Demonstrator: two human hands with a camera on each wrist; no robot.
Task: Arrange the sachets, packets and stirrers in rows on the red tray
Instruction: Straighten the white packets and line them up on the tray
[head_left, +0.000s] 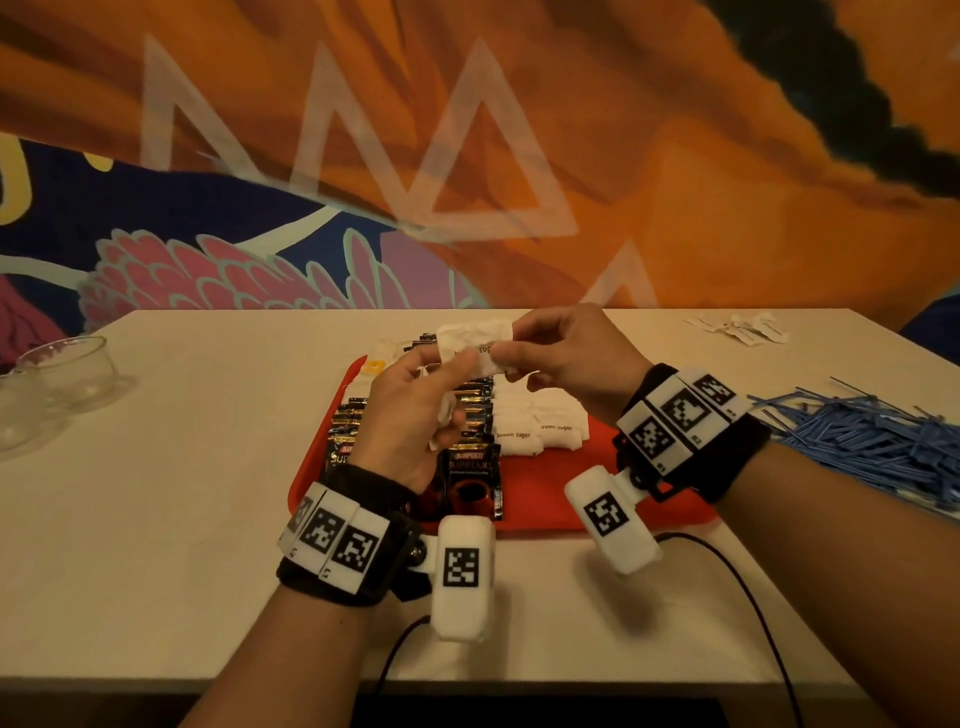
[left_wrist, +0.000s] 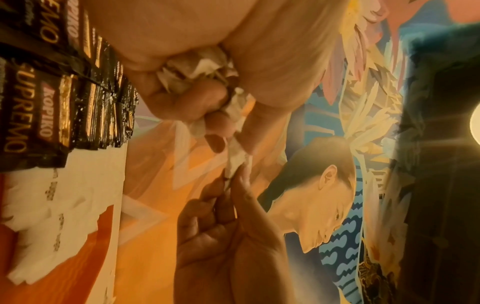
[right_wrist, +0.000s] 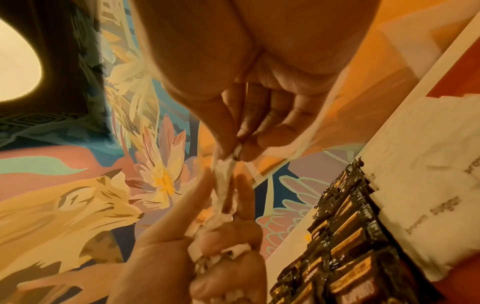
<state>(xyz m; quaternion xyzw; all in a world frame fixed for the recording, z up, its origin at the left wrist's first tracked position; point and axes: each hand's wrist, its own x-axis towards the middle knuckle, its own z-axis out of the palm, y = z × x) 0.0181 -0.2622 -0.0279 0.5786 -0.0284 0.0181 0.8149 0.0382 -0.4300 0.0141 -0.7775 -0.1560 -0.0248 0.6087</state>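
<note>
Two glass bowls (head_left: 62, 366) are seen at the far left of the white table (head_left: 182, 467), well apart from the red tray (head_left: 561, 499). On the tray, black coffee packets (head_left: 470, 467) are laid in overlapping rows on its left part, and white brown-sugar sachets (head_left: 540, 421) are laid in rows just to their right, touching the packets' edge. The tray's near right part is left bare.

Above the tray, a bundle of white sachets (left_wrist: 205, 67) is held in the left hand (head_left: 410, 415), with the lower fingers (left_wrist: 187, 107) curled round it against the palm. One sachet (head_left: 475, 343) is raised at the top of the bundle and is pinched between the left thumb and forefinger at one end. Its other end is pinched by the right hand (head_left: 566, 358) between thumb and fingertips (right_wrist: 270, 137), the remaining fingers being loosely curled. The sachet is thus held by both hands in the air, over the far half of the tray, and is not touching it.

To the right of the tray, blue stirrers (head_left: 872, 441) are heaped on the table. Near the far right corner, a small scatter of white sachets (head_left: 737, 327) is lying on the table.
</note>
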